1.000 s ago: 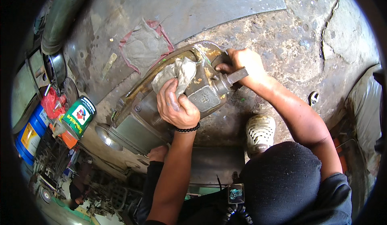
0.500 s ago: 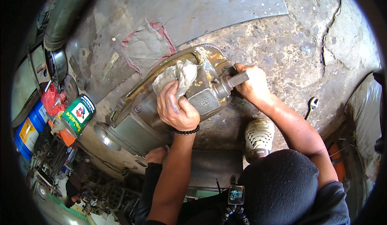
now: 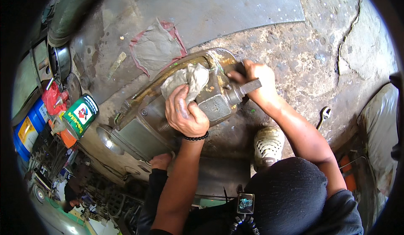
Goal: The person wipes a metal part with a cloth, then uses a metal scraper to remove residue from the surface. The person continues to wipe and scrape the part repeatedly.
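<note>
Now L hand (image 3: pixel 184 114) w/ rag (image 3: pixel 188 80) on gearbox (image 3: pixel 168 113).

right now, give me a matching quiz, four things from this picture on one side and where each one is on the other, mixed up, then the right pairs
Things:
1. grey rag
2. spanner
3. green can
4. light clog shoe

Places:
A. on the cracked floor, to the right of the right forearm
B. at the left, beside the blue drum
C. pressed onto the metal housing under the left hand
D. on the floor just below the housing, under the right forearm

Pairs: 1-C, 2-A, 3-B, 4-D
</note>
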`<state>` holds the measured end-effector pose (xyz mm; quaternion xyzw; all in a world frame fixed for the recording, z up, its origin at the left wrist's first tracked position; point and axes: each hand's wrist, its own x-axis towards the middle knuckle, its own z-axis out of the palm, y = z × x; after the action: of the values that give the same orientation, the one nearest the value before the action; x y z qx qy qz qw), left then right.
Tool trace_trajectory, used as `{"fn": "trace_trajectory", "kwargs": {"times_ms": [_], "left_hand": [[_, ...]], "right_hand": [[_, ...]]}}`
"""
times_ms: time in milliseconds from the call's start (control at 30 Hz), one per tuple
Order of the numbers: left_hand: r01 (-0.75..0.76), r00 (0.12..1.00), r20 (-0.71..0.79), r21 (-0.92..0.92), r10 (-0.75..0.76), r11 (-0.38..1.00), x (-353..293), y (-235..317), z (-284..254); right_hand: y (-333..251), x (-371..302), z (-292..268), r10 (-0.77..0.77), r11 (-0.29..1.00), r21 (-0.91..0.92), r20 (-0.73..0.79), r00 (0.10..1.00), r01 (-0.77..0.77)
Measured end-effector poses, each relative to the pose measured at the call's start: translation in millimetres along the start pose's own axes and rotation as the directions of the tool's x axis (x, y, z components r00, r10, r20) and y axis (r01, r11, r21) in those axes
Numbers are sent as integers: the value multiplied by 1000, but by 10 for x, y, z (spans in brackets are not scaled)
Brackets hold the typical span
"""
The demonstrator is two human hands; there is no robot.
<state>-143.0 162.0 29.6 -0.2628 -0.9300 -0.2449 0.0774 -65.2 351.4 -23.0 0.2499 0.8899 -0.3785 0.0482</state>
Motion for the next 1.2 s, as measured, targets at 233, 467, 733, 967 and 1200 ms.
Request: {"fn": "trace_trajectory", "kwargs": {"times_ms": [233, 467, 733, 967, 1200], "left_hand": [[31, 999, 39, -23, -30, 999, 8, 24, -23], [0, 1000, 18, 10, -1, 1000, 14, 10, -9], [40, 997, 62, -27, -38, 999, 16, 36, -33], [26, 998, 65, -15, -25, 1000, 18, 25, -33], [16, 998, 64, -29, -14, 999, 38, 19, -20]], "right_hand": [[26, 0, -10, 86, 996, -6, 157, 984, -86], [49, -9, -3, 170, 985, -43, 290, 942, -165], [32, 45, 8, 168, 986, -47, 260, 951, -162], [52, 139, -67, 82, 997, -22, 152, 985, -80], [37, 117, -100, 83, 996, -38, 251, 964, -76]]}}
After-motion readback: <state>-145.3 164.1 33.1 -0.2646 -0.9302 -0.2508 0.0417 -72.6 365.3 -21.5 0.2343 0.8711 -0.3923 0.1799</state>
